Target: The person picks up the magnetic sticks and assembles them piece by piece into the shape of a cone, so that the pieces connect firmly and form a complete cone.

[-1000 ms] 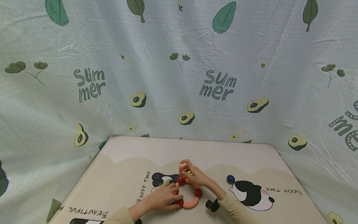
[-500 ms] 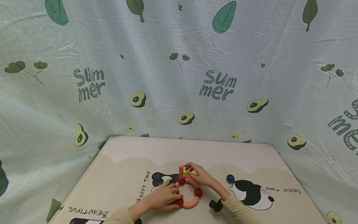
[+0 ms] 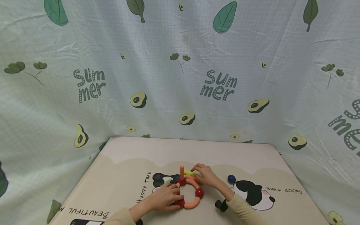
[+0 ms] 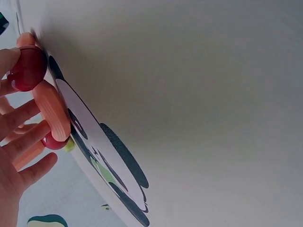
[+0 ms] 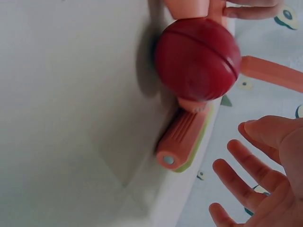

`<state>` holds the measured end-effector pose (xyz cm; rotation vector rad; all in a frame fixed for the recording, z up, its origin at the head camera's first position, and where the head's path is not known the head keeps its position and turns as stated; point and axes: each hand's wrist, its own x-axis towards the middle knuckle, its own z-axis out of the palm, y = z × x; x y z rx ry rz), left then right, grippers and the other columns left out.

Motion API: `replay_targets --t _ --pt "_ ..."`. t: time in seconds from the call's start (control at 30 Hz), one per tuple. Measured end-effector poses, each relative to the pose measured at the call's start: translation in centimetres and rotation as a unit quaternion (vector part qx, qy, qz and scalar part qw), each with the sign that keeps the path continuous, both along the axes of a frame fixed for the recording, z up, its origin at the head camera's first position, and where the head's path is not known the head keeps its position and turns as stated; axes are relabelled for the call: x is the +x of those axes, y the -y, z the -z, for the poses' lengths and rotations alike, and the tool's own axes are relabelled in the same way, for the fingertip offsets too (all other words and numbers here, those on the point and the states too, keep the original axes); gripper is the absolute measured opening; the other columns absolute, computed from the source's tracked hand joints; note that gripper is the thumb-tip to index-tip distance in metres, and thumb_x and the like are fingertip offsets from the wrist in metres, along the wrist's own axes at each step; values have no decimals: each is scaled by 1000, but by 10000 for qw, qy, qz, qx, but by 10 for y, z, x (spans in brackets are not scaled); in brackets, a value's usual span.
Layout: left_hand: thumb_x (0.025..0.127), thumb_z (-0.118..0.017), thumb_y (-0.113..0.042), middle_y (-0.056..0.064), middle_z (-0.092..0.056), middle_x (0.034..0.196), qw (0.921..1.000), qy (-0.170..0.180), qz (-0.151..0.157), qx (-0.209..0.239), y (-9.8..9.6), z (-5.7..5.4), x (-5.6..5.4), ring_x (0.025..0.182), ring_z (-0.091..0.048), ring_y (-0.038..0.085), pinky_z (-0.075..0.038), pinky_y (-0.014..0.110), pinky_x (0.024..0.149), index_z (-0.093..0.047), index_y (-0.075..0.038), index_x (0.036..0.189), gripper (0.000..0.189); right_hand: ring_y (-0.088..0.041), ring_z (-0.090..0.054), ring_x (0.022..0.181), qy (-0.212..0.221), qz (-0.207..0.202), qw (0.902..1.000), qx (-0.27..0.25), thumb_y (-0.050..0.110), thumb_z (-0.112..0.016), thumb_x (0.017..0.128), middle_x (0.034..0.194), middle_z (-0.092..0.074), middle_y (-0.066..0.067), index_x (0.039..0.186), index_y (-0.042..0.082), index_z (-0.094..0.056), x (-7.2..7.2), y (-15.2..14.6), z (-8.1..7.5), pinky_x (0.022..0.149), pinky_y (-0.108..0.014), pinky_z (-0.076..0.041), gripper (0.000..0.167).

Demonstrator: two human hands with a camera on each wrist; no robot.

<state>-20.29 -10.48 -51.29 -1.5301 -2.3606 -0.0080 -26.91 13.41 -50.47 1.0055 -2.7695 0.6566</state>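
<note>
On the table, orange curved rods and red balls form a magnetic ring (image 3: 192, 204). My left hand (image 3: 166, 197) grips its near-left side, with thumb and finger at a red ball (image 4: 29, 71) and other fingers against a curved orange rod (image 4: 53, 111). From the far red ball (image 3: 182, 181) an orange straight rod (image 3: 182, 171) stands upright. Just right of it my right hand (image 3: 206, 175) hovers with fingers spread, holding nothing in the right wrist view. Beside those fingers lie a yellow-green rod (image 3: 189, 172) and a ridged orange rod (image 5: 182, 137) with a silvery end.
A blue ball (image 3: 232, 179) sits to the right of my right hand. By the right sleeve is a black device (image 3: 221, 205). The table (image 3: 118, 175) carries printed cartoon dogs and lettering, and a patterned curtain (image 3: 168, 93) hangs behind its far edge.
My right hand has let go of the upright orange rod and moved right, over the yellow-green rod. The upright rod stays standing; my left hand has kept its place.
</note>
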Motion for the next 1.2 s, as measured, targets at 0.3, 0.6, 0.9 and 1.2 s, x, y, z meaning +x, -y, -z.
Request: replay_targets --t 0.3,0.6,0.9,1.2 --pt "87 -47 -47 -10 -56 89 10000 31 -4 -85 -2 -2 -1 87 -49 8 -37 24 73 -58 -28 104 28 -19 -49 91 79 272 9982 521 20 -61 82 97 -56 -2 101 13 -63 0 -2 1 75 -38 -32 20" --pt "87 -47 -47 -10 -55 89 9999 29 -59 -122 -2 -3 0 88 -48 8 -36 24 74 -58 -28 104 27 -15 -44 85 -475 273 9929 1057 29 -63 81 89 -52 2 95 18 -63 -1 -4 6 79 -45 -34 18" --pt "87 -47 -47 -10 -53 87 9997 136 -68 -179 -2 -3 0 87 -46 8 -35 23 72 -58 -29 105 28 -14 -43 81 -885 174 9878 1272 31 -63 81 84 -51 3 90 19 -63 -1 -5 10 76 -43 -34 14" --pt "87 -47 -47 -10 -53 88 9996 161 -101 -186 -3 -2 0 88 -47 8 -35 23 73 -59 -29 106 29 -15 -47 82 -1183 43 9800 1598 30 -62 82 82 -55 5 88 21 -64 -2 -4 11 77 -43 -37 10"
